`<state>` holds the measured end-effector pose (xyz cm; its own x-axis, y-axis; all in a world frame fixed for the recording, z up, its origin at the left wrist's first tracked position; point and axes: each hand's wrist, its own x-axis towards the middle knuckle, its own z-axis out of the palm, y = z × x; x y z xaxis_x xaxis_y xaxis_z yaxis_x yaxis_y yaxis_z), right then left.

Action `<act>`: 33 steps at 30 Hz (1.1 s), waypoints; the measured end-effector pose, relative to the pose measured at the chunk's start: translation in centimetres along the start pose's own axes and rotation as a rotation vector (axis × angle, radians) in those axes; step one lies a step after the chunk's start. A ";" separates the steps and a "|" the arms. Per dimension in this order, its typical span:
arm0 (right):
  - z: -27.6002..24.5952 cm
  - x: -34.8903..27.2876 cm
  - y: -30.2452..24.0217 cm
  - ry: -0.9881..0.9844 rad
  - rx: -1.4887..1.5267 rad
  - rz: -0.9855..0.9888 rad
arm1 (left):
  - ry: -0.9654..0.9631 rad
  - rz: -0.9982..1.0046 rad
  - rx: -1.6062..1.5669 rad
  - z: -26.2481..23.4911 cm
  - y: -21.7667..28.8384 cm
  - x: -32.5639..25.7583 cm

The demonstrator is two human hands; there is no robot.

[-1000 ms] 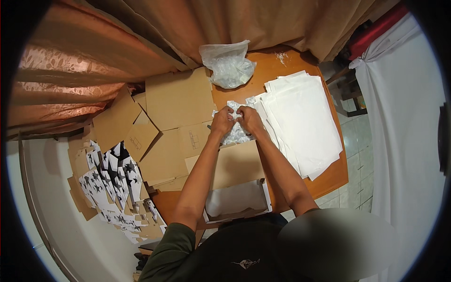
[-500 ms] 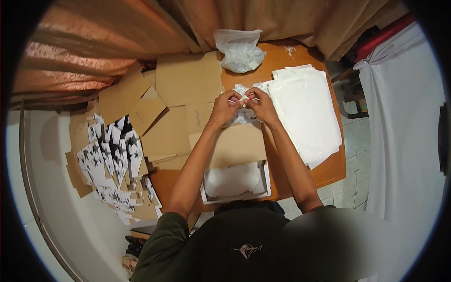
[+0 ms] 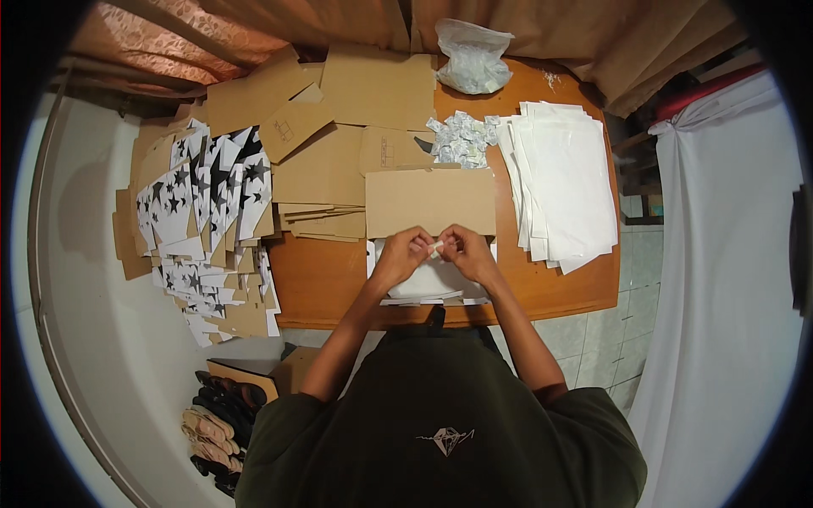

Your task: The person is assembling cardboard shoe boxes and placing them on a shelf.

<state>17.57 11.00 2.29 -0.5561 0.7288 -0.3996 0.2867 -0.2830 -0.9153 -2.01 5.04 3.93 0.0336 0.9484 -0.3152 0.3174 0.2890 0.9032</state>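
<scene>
My left hand (image 3: pixel 403 257) and my right hand (image 3: pixel 469 256) meet over an open cardboard box (image 3: pixel 430 201). The fingertips of both pinch a small whitish sachet (image 3: pixel 436 249) between them; its far details are too small to make out. The box's brown lid stands raised on the far side. White paper (image 3: pixel 423 284) lies inside the box, under my hands, and covers whatever is beneath it. Beyond the lid is a heap of small pale sachets (image 3: pixel 463 140).
A clear plastic bag of sachets (image 3: pixel 472 68) stands at the back. White paper sheets (image 3: pixel 563 186) are stacked on the right, flat cardboard pieces (image 3: pixel 326 165) on the left. Farther left lie star-printed box blanks (image 3: pixel 203 199). Several pairs of footwear (image 3: pixel 216 427) sit lower left.
Both hands have come back toward me with the small sachet, from beside the sachet heap to above the open box. The view has shifted too.
</scene>
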 end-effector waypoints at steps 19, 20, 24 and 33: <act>-3.1 8.1 -5.1 0.274 -1.004 -0.355 | 0.313 0.357 0.657 -6.1 2.1 8.0; -3.2 8.9 -5.5 0.338 -1.165 -0.406 | 0.327 0.346 0.758 -6.0 2.1 8.6; -4.5 11.3 -6.2 0.123 -1.211 0.040 | -0.039 0.036 0.981 -6.7 5.6 10.9; -4.7 7.9 -9.3 0.229 -1.084 -0.331 | 0.219 0.313 0.865 -7.5 4.8 9.6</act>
<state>14.17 22.37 7.92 -0.6064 0.7946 -0.0288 0.7341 0.5455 -0.4043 -7.29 16.53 7.45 0.0859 0.9952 0.0459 0.9197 -0.0969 0.3806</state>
